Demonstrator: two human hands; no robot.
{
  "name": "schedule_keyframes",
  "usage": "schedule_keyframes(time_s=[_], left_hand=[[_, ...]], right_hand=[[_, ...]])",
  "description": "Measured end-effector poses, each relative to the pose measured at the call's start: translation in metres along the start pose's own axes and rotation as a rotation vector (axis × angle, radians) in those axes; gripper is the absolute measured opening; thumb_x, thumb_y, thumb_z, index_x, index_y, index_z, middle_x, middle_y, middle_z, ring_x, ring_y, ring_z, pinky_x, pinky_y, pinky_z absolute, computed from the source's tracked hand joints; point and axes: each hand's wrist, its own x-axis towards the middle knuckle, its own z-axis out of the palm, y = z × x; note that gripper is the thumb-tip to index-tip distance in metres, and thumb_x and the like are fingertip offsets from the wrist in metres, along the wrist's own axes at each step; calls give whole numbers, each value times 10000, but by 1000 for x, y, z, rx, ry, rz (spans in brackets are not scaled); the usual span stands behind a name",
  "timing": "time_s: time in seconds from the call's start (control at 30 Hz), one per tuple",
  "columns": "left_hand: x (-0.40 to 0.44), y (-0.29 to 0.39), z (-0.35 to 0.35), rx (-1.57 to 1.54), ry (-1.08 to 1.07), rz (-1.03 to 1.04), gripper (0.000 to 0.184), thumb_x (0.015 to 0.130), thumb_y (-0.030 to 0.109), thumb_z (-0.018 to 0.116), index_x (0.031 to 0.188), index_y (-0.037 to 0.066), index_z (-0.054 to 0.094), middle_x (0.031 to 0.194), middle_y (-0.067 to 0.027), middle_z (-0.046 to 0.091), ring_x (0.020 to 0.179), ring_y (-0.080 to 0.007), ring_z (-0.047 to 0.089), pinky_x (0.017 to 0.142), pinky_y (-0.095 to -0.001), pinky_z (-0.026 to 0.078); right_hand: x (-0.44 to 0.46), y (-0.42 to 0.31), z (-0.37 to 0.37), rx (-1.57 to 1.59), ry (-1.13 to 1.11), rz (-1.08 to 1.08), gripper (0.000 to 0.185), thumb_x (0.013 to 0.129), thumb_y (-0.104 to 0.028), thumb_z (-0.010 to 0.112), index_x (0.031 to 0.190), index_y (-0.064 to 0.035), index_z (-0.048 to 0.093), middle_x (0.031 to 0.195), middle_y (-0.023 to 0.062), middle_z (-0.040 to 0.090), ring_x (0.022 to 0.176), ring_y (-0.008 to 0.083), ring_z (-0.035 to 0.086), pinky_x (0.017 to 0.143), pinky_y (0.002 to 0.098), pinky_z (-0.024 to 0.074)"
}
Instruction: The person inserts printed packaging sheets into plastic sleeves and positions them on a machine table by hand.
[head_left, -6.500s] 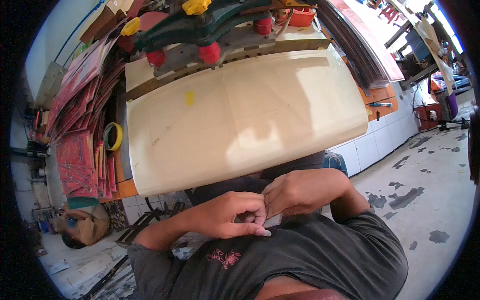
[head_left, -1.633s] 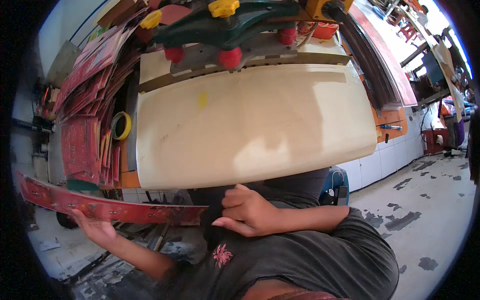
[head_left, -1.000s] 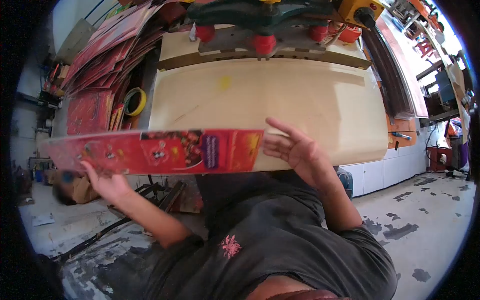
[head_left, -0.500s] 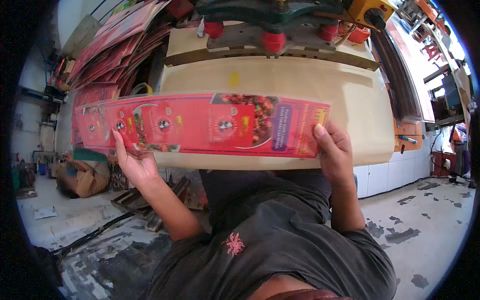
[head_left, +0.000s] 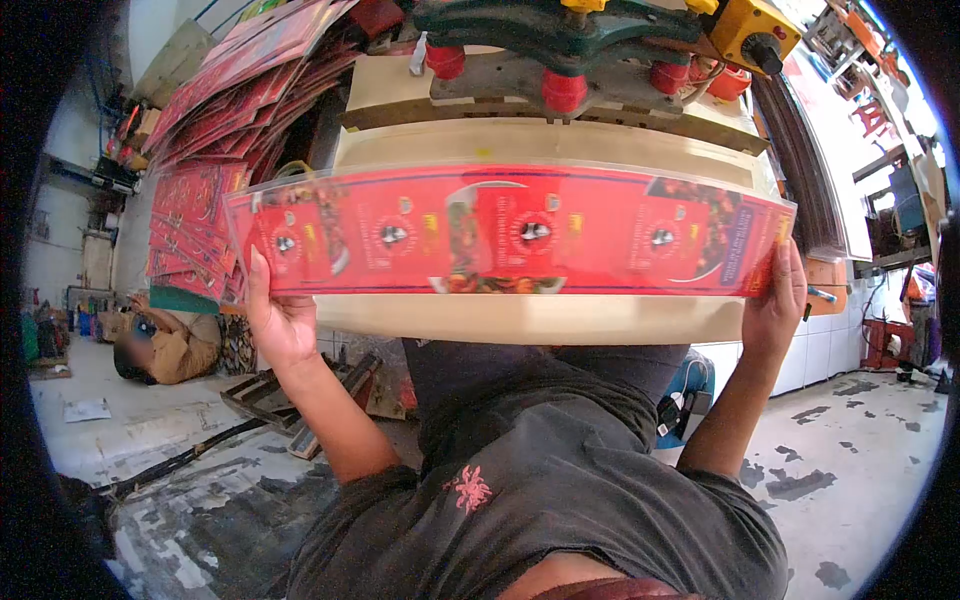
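Observation:
A long red printed strip [head_left: 500, 235] with a clear edge is held up across the front, over the cream sheet [head_left: 620, 318] on the worktable. My left hand [head_left: 283, 315] grips the strip near its left end, thumb in front and fingers behind. Near the right end, my right hand [head_left: 776, 300] pinches the strip. Behind the strip stands a dark green press frame [head_left: 560, 40] with red cylinders [head_left: 565, 90] below it. The middle of the cream sheet is hidden by the strip.
Red printed sheets [head_left: 235, 85] are piled at the left, with smaller red pieces [head_left: 190, 220] nearer. A yellow control box [head_left: 755, 38] is at the upper right. Another person [head_left: 175, 345] is low at the far left. A blue container [head_left: 688, 395] stands under the table's right side.
The strip has come up from the left and now spans the view. My right hand, earlier without it, has taken hold and moved right to its end. The view has shifted.

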Motion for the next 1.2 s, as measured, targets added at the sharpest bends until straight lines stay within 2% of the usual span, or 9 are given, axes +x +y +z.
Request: schedule_keyframes(time_s=[0.33,0.43,0.53,0.73,0.8,0.87,0.93,1.0,1.2], left_hand=[[23,4,-10,447,-234,112,328,882,2,763,1200,-7,685,1141,-90,736,1018,-156,688,955,-317,540],[43,11,-23,840,-439,79,237,887,22,770,1116,-9,717,1011,-73,746,918,-144,693,861,-280,542],[41,4,-21,1003,-418,-96,211,889,32,773,1086,-21,722,995,-72,743,915,-135,692,845,-272,545],[47,9,-29,1035,-349,-20,166,895,24,762,1046,-35,729,975,-78,742,910,-138,690,845,-278,546],[50,18,-25,1007,-335,192,167,895,19,757,1048,-41,724,987,-84,745,918,-138,686,868,-274,542],[53,23,-18,998,-346,159,173,901,-4,732,1069,-46,721,1009,-90,746,922,-140,682,875,-278,539],[50,25,0,1118,-472,-10,187,904,-20,710,1088,-57,715,1016,-89,742,885,-141,685,870,-280,538],[53,12,-19,1127,-477,-99,195,913,-9,704,1103,-49,718,980,-61,738,837,-116,672,825,-265,530],[48,2,-27,1171,-453,-132,151,938,108,743,1027,-12,716,909,-11,726,795,-63,632,722,-233,487]], right_hand=[[31,-30,-76,-147,-32,-184,346,1078,-193,543,1335,39,562,1272,114,651,1162,161,622,1039,358,490],[33,-38,-73,-365,-210,-109,351,1017,-199,636,1284,28,606,1282,148,651,1221,220,588,1099,369,419],[24,-43,-51,-481,-314,65,268,981,-143,663,1199,12,660,1141,119,727,1104,207,664,1018,341,474],[31,-42,-70,-639,-192,-68,176,975,-152,682,1060,0,705,1050,88,721,1015,185,665,957,324,498],[33,-52,-68,-639,-180,-174,170,974,-130,675,1078,3,698,1035,74,706,1006,174,650,944,321,500],[37,-60,-64,-630,-279,-232,181,960,-114,682,1097,5,693,1061,71,700,1049,165,639,952,326,497],[38,-61,-55,-612,-331,-169,218,943,-117,702,1121,8,687,1062,61,699,1035,147,644,924,313,510],[36,-59,-48,-701,-385,123,244,937,-140,719,1128,8,687,1037,48,707,992,134,662,889,289,520],[36,-39,-77,-723,-293,158,227,998,-176,684,1109,20,710,1001,26,716,915,82,621,821,249,490]])
